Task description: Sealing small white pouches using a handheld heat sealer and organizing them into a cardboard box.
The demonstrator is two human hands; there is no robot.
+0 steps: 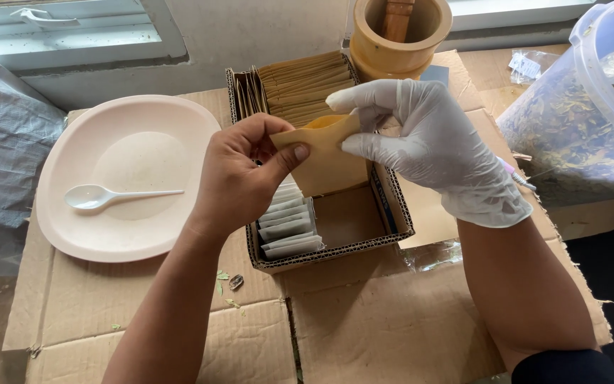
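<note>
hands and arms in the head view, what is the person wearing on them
The right hand wears a thin white disposable glove that covers the fingers and ends loosely just past the wrist. The left hand is bare, with no glove, ring or watch showing. Both forearms are uncovered; only the edge of a dark navy sleeve shows at the right arm's lower end.

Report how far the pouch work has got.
Done: nothing shows filled. The plate holds only a white spoon. In hand: the bare left hand and gloved right hand spread one brown pouch open. Left: brown pouches and white sachets fill the box; dried leaves wait in the tub.
</note>
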